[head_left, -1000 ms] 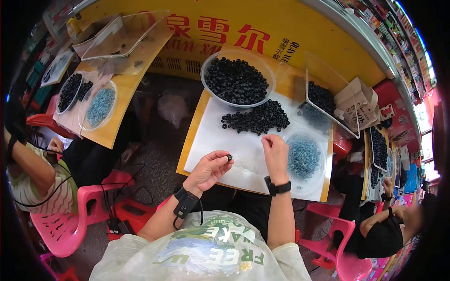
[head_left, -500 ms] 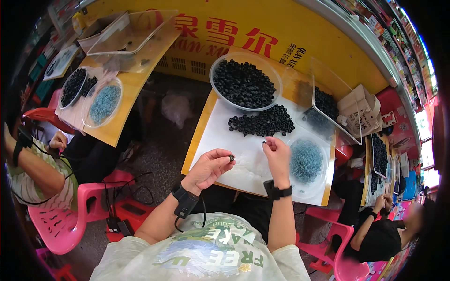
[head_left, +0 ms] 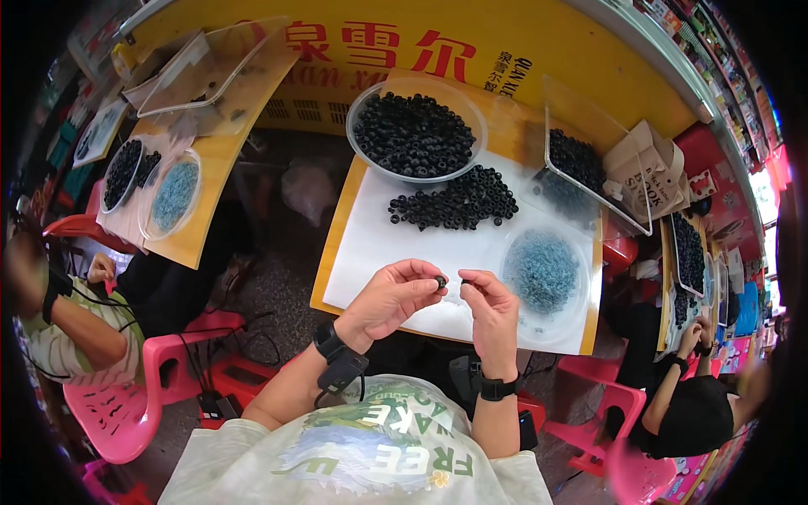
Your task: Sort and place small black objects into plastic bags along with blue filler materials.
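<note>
Right up close, the left hand [head_left: 394,296] pinches a small black ring [head_left: 440,281] between thumb and fingertip, held up just above the near edge of the table [head_left: 337,252]. The right hand [head_left: 492,305] sits just beside it, fingers curled in as if nipping something tiny and dark at their tips; what that piece is cannot be told from here. The two hands are almost touching, so this looks like the joining step of one piece, mid-cycle.

Just past the hands lies the white sheet [head_left: 396,244], bare in its near half. To the right on it stands a clear round dish of pale blue rings [head_left: 543,271], well filled. Further out, a loose heap of black rings [head_left: 459,200] sprawls across the sheet, and beyond that a big clear bowl of black rings [head_left: 414,135] is heaped nearly to the rim. At the far right a clear tray [head_left: 581,164] holds more black pieces.

Judged from the stock, plenty is left: bowl and heap are both full of parts, and no separate pile of finished pieces can be made out with any certainty. It reads as early or middle going, with a long run ahead.

Off to the left, another table [head_left: 206,168] carries similar dishes, and a seated person's hand [head_left: 101,268] works there.
</note>
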`<control>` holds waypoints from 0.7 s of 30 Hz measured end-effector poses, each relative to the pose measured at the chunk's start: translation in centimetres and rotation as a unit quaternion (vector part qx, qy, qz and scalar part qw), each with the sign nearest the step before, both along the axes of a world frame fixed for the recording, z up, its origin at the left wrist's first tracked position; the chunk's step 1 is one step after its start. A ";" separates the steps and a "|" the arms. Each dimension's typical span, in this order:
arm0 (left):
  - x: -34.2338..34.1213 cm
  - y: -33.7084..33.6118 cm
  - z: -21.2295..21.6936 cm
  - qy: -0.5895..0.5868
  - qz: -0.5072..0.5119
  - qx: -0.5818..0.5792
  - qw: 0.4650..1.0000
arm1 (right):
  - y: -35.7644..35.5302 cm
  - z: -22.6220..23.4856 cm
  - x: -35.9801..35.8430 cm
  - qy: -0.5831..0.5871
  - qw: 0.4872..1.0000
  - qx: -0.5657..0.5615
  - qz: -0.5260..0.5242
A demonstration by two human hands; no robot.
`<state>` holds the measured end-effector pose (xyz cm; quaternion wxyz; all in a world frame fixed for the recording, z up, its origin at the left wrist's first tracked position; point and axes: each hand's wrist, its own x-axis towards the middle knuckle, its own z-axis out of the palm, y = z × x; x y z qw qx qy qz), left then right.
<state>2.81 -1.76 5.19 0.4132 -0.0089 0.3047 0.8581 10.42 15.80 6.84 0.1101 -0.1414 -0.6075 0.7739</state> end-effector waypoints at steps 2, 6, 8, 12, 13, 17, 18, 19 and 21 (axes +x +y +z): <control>0.3 0.3 -0.1 -0.004 0.000 -0.002 1.000 | 0.1 0.2 0.1 0.002 1.000 0.000 -0.005; 0.4 0.6 -0.1 0.002 0.001 -0.010 1.000 | 0.1 1.4 0.4 -0.022 0.999 0.029 0.008; 0.5 0.7 -0.1 0.007 0.002 -0.014 1.000 | -0.2 2.1 0.5 -0.025 0.998 0.063 0.005; 0.5 0.7 0.0 0.012 0.010 -0.018 1.000 | -0.8 2.7 0.6 -0.022 0.994 0.103 -0.002; 0.6 0.7 0.1 0.011 0.013 -0.018 1.000 | -0.8 2.5 0.7 -0.010 0.990 0.138 -0.005; 0.7 0.6 -0.3 0.022 0.020 -0.010 0.999 | -1.1 1.6 0.7 0.008 0.983 0.180 -0.017; 0.8 0.6 -0.3 0.030 0.021 -0.011 0.999 | -1.2 1.6 0.8 0.006 0.986 0.167 -0.021; 0.9 0.5 -0.4 0.037 0.022 -0.012 0.999 | -1.4 1.7 0.9 -0.005 0.990 0.139 -0.019; 1.0 0.6 -0.1 0.048 0.026 -0.017 0.998 | -1.6 2.0 1.1 -0.028 0.996 0.084 -0.016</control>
